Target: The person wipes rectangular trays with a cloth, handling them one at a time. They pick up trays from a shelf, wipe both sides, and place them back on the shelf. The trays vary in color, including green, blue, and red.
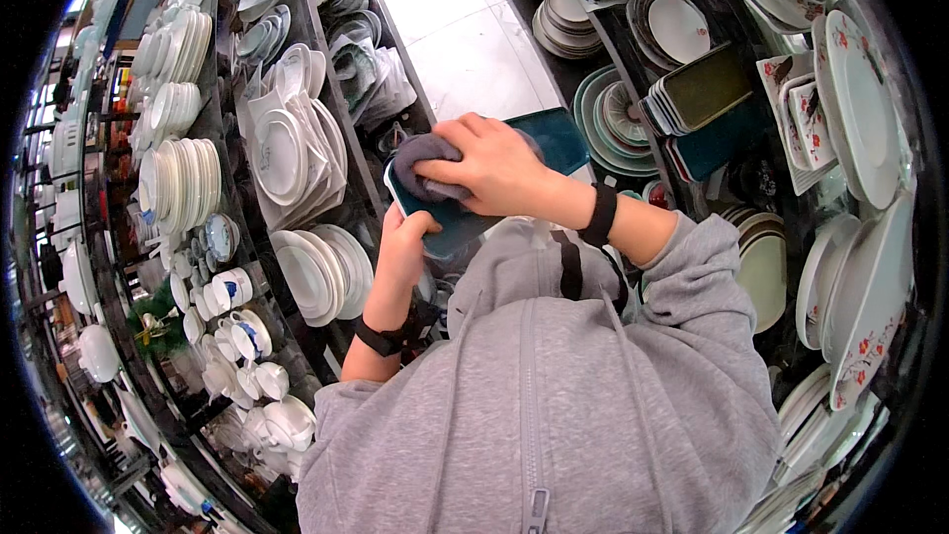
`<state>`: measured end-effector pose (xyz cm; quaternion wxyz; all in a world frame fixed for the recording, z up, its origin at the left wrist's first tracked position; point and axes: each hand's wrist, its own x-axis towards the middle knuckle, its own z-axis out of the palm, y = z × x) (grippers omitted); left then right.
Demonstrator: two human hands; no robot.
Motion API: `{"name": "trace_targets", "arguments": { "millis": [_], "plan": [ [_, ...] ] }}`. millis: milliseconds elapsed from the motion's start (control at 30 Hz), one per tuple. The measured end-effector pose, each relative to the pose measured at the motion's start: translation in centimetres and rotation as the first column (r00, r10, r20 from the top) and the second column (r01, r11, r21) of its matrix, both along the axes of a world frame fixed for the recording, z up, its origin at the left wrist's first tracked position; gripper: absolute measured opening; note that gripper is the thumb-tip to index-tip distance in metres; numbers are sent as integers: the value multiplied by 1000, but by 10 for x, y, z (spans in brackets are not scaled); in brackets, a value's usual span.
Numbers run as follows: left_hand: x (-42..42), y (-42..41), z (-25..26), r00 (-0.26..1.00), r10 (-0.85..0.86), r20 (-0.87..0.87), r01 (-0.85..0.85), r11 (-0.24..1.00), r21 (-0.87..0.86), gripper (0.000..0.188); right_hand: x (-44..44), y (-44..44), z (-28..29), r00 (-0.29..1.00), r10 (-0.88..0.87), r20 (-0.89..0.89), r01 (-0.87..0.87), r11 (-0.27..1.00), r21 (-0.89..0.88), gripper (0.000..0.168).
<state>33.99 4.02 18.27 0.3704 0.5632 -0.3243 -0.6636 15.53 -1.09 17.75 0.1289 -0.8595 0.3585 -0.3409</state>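
My left hand [401, 246] grips a dark teal rectangular plate [561, 139] at its near left corner, thumb on the upper face. The plate is held at an angle in front of my chest, and its pale rim shows along the left end. A bunched grey cloth [422, 161] is in my right hand [495, 167], pressed against the plate's surface toward that left end. My right hand and the cloth hide the middle of the plate.
Shelves on the left carry stacked white plates [180, 184], oval dishes [315, 274] and cups [250, 334]. On the right stand round green-rimmed plates [593, 115], rectangular trays [708, 93] and flower-patterned plates [864, 111]. A pale tiled floor [474, 52] runs between them.
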Motion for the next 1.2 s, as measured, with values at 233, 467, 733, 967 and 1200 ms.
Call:
{"name": "trace_targets", "arguments": {
  "millis": [233, 467, 733, 967, 1200],
  "plan": [
    [-1, -4, -4, 999, 23, 24, -23, 1000, -7, 29, -37, -1, -75, 959, -235, -155, 264, 944, 197, 50],
    [-3, -6, -7, 992, 55, 116, -43, 994, -105, 33, 4, 7, -9, 958, 116, 263, -157, 977, 141, 48],
    [22, 16, 30, 987, 104, 122, -98, 994, -58, 35, -42, -20, -127, 989, -147, 7, 144, 977, 157, 47],
    [41, 47, 58, 943, 257, 210, -253, 966, -44, 47, -48, -61, -202, 854, -185, -487, 351, 895, 274, 38],
    [61, 62, 51, 903, 382, 196, -377, 924, -66, 46, -50, -78, -192, 934, -66, -350, 182, 934, 308, 43]
  ]
}}
